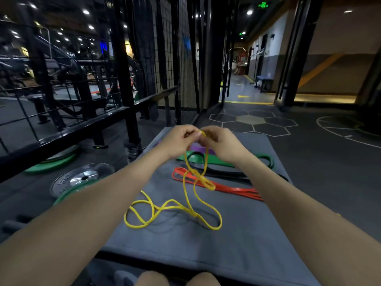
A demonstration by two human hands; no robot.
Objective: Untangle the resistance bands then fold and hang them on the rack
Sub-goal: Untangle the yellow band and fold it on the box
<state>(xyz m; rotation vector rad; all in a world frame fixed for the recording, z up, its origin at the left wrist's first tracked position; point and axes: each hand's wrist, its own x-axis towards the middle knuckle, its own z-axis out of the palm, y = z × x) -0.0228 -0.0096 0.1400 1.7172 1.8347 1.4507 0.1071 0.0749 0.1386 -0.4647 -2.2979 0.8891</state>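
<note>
A thin yellow resistance band (pixel 186 207) lies in tangled loops on the grey mat (pixel 257 234), with a knot-like twist halfway up. Its upper end is lifted off the mat. My left hand (pixel 178 139) and my right hand (pixel 221 142) meet above the mat's far part, both pinching that raised end between the fingertips. Beyond the yellow band lie a red band (pixel 237 189), a black band (pixel 228 175), a green band (pixel 261 159) and a purple band (pixel 199 149), partly hidden by my hands.
Weight plates, one silver (pixel 82 178) and some green (pixel 51 164), lie on the floor to the left of the mat. A black metal rack with wire mesh (pixel 123 79) stands at the left and behind. Dark floor with hexagon markings (pixel 257 122) stretches to the right.
</note>
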